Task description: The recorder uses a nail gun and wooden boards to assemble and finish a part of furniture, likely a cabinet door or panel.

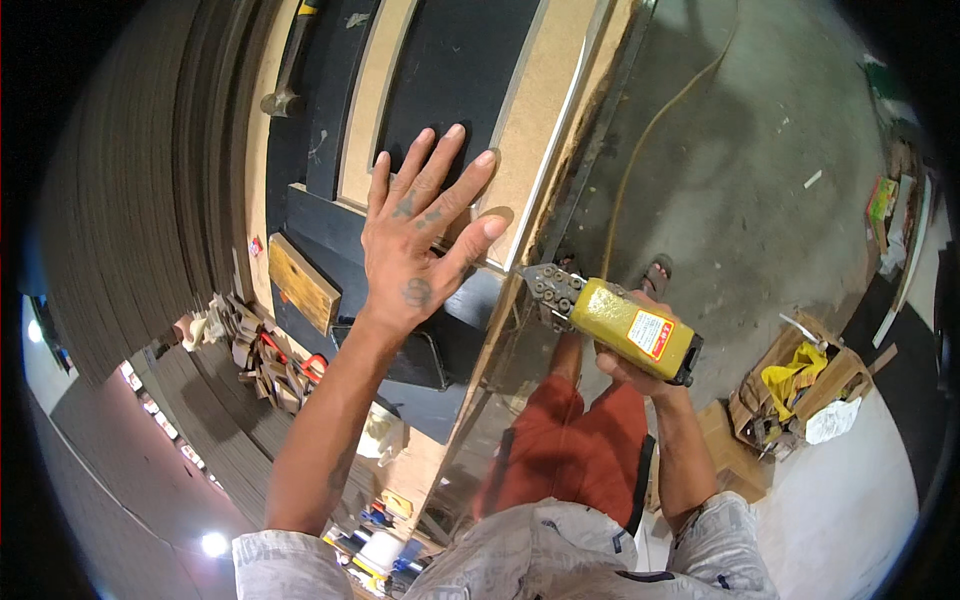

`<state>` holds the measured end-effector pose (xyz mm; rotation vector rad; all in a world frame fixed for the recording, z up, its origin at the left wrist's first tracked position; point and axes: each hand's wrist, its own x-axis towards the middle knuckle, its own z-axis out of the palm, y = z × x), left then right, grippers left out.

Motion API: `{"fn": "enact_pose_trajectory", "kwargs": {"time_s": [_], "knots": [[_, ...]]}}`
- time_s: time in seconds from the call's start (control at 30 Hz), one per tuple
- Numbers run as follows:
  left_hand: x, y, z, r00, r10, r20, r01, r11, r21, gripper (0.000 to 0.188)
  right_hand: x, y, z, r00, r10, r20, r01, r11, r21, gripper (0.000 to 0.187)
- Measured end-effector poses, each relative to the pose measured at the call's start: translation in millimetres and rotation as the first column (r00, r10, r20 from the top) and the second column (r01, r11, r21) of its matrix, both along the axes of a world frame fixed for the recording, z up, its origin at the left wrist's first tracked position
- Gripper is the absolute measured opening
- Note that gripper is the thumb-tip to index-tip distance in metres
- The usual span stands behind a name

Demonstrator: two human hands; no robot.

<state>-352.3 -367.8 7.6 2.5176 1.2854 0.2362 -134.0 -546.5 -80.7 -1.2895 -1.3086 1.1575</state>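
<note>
At far L, big stack of thin brown boards [130, 200]. R side: grey floor [780, 130]. Betw. them, black/tan panel [520, 90], tan strips framing dark insets, running up to top of view. Dark sheet [460, 320] at its near end, approx. under L wrist. Cardboard box [846, 374] on floor, lower R, yellow bag [795, 378] inside.

Yellow tool [625, 320], i.e. the item in use, is just R of panel's near R corner, metal nose pointing L at the edge; can't tell if touching. R hand [628, 368] wrapped around its body, holding it. L hand [420, 235] wide, palm down, fingers spread over panel, nothing gripped; contact pressure n/a.

Smaller stuff: wood block [303, 283] L of L wrist, hammer [282, 103] up top-L, thin yellowish hose [627, 172] on floor, narrow white strip [548, 165] along panel's R edge.
</note>
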Motion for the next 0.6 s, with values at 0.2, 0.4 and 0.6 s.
{"fn": "enact_pose_trajectory", "kwargs": {"time_s": [0.2, 0.4, 0.6], "knots": [[-0.8, 0.4, -3.8, 1.000, -0.018, 0.014, 0.018, 1.000, 0.006, 0.049, -0.5, 3.1, -12.6, 0.985, 0.006, -0.175, -0.005, 1.000, 0.004, 0.042], [-1.3, 1.1, 0.8, 1.000, -0.021, 0.003, 0.021, 1.000, -0.002, 0.049, 3.3, 1.2, -16.1, 0.986, 0.006, -0.169, -0.011, 0.999, -0.030, 0.043], [0.6, 0.3, 0.8, 1.000, -0.007, 0.001, 0.007, 1.000, -0.029, 0.050, 2.8, -1.9, -21.4, 0.986, 0.100, -0.134, -0.108, 0.992, -0.057, 0.043]]}}
